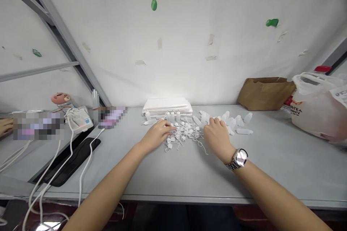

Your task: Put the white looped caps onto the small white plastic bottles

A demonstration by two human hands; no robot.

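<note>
A pile of small white caps (185, 130) with thin loops and strings lies mid-table. My left hand (156, 133) is at the pile's left side, its fingers stretched out and the fingertips at the caps. Just right of the pile, my right hand (217, 135) has its fingers curled down among small translucent squeeze bottles (232, 122); whatever they hold is hidden. One bottle (244, 131) lies on its side right of this hand. Several more bottles (172, 116) stand upright behind the caps.
A stack of white cards or boxes (167, 105) sits against the wall. To the right are a brown paper bag (265, 94) and a white plastic bag (317, 108). Leftward, a black phone-like slab (73, 162), white cables (69, 155) and a white device (80, 120) lie near another person's hand (5, 125).
</note>
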